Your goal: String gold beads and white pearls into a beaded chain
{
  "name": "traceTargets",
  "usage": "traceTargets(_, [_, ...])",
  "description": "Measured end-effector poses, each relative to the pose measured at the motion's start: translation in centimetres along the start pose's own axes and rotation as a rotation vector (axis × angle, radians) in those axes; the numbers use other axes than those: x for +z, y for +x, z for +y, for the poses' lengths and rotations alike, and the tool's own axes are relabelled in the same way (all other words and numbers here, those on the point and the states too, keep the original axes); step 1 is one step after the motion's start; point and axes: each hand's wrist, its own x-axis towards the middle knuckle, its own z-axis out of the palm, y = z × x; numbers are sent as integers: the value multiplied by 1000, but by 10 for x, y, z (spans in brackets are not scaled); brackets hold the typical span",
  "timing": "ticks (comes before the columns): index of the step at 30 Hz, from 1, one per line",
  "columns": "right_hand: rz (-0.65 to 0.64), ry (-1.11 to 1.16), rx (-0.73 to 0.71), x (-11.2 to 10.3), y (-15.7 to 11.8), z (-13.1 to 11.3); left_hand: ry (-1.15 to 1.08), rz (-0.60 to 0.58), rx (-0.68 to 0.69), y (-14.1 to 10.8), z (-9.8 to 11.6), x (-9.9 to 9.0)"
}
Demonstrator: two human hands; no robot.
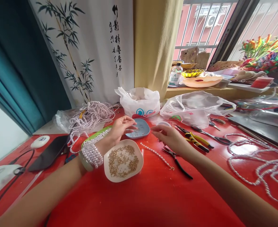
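My left hand (121, 128) hovers over the left edge of a small blue dish (146, 130), thumb and fingers apart with nothing visible between them. Tiny metal pieces lie in that dish. Several strands of pearly beads wrap my left wrist. To the right of the dish, my right hand (168, 138) has its fingertips drawn together; whatever they hold, if anything, is too small to make out. A cream dish (107, 173) of gold beads sits nearer me. On the red table (129, 201) between the hands lies a short pearl bracelet (156, 154) with a gold clasp, beside black-handled pliers (181, 167).
Yellow-and-black pliers (195, 140) and scissors (214, 136) lie right, near long bead strands (254, 157). A heap of bead strands (94, 115) stands back left. White plastic bags (139, 101) line the back. A phone (50, 153) and cables are at left.
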Motion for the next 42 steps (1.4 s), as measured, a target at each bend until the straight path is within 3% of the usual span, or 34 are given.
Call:
traceTargets(6, [-101,253,-38,39,25,-5,94,-12,118,-11,6,3])
traceTargets(10, [-190,315,-41,49,24,-14,157,-58,171,-16,4,-4])
traceTargets(14, [-249,363,-8,56,24,-17,217,-72,136,-25,8,-16])
traceTargets(20, [-219,164,-19,65,20,-4,578,-56,136,-40,14,-47])
traceTargets(24, [-143,48,-34,71,10,4,798,-153,190,-46,0,-63])
traceTargets(28, [-174,62,-29,80,6,8,1096,-237,339,-50,-12,-64])
traceTargets(34, [-179,91,-47,83,9,12,1462,-345,363,-49,-15,-63])
traceTargets(42, [-188,155,-47,80,9,12,1474,-374,400,-46,-15,-58])
